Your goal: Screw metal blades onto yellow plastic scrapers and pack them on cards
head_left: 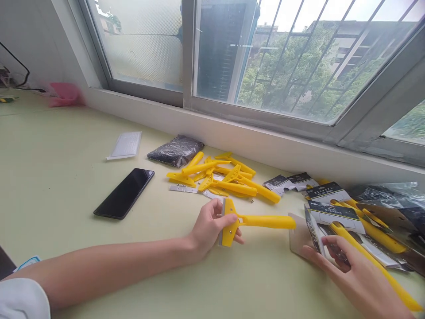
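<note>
My left hand [207,226] is closed around the head of a yellow scraper [265,221], thumb on top. Its blade edge faces left and its handle points right, the end close to a clear plastic flap. Two screws show on the scraper head. In my right hand [355,270], a black-and-white packaging card [314,228] is pinched between thumb and fingers, standing tilted on edge. The clear plastic flap [297,239] lies just left of that card. Beneath and beside my right hand are several packaged yellow scrapers [352,239], partly covered by the hand.
A pile of yellow scraper parts [229,175] with metal blades lies beyond my left hand. Behind it sits a bag of black pieces [175,149]. A phone [124,193], a white plastic packet [125,145] and a pink bag [65,94] are to the left. The window [265,66] borders the table.
</note>
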`<state>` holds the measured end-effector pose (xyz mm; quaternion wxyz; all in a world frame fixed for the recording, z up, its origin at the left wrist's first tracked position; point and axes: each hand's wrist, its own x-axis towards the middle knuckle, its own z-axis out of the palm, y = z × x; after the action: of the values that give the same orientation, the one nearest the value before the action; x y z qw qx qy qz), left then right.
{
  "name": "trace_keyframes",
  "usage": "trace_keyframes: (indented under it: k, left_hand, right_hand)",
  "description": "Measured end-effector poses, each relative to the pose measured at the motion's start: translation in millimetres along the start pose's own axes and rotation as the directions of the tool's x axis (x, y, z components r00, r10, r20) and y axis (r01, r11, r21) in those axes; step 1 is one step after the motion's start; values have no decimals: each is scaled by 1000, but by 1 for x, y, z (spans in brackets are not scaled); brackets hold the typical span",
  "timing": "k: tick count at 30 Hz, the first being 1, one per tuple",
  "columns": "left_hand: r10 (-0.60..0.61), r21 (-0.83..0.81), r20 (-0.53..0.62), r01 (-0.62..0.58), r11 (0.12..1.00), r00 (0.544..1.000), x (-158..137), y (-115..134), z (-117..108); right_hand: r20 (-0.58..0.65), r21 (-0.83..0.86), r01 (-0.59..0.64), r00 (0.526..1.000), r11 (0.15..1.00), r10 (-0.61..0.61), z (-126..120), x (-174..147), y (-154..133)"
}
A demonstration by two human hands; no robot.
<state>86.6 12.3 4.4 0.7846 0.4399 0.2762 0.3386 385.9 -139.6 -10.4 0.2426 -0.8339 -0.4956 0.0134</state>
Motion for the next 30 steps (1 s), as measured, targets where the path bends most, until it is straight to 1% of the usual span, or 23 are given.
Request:
trace_keyframes:
  k: [3, 5, 7, 9, 11, 13, 14, 15, 16, 18, 20, 21, 23, 25, 28, 30]
  left_hand:
    - [-29, 16, 56, 28, 999, 998, 0, 1, 2]
    - [-38, 17, 74, 37, 999, 997, 0, 1, 3]
    - [-44, 12, 81, 43, 999, 996, 0, 1, 3]
    - [-45, 7, 83, 45, 999, 996, 0, 1, 1]
    - [-49, 13, 102, 48, 999, 994, 1, 0, 0]
    - [-55, 26, 124, 53, 998, 991, 1, -1, 0]
    - [-57, 32, 131, 53, 998, 990, 1, -2, 0]
    - [-59, 37, 135, 54, 998, 989, 1, -2, 0]
    - [-61, 44, 137, 55, 998, 989, 1, -2, 0]
    - [-70, 64, 152, 61, 996, 986, 2, -3, 0]
    - [-101, 79, 179, 88, 993, 979, 1, -5, 1]
    - [-114, 98, 185, 97, 990, 976, 0, -7, 2]
    - [-109, 192, 165, 76, 978, 980, -3, -10, 4]
    - [-63, 330, 128, 18, 944, 990, -6, -12, 5]
    - [39, 484, 95, -80, 871, 995, -12, -11, 7]
    - [141, 563, 82, -163, 810, 987, -15, -7, 7]
  right_hand:
    - [97, 26, 70, 993, 997, -72, 6, -7, -9]
    - [113, 34, 136, 984, 990, -139, 11, -13, -17]
    - [74, 27, 184, 980, 982, -186, 16, -19, -26]
    - [-9, 7, 198, 980, 980, -198, 19, -24, -33]
    - [-117, -31, 205, 971, 978, -208, 21, -28, -37]
    - [-231, -109, 258, 933, 960, -277, 22, -31, -41]
    - [-263, -154, 313, 901, 937, -345, 22, -32, -42]
    - [-266, -192, 382, 867, 904, -422, 23, -34, -45]
    - [-243, -212, 450, 835, 867, -493, 23, -37, -48]
    - [-161, -180, 573, 785, 800, -598, 26, -44, -59]
    - [-120, -110, 626, 762, 772, -636, 32, -56, -78]
    - [-137, -87, 641, 751, 763, -646, 36, -62, -89]
    - [-155, -20, 566, 812, 824, -562, 44, -73, -113]
    - [-192, 62, 510, 850, 858, -491, 52, -79, -133]
    - [-226, 155, 480, 868, 863, -442, 62, -80, -149]
    - [-228, 196, 467, 877, 862, -423, 65, -80, -153]
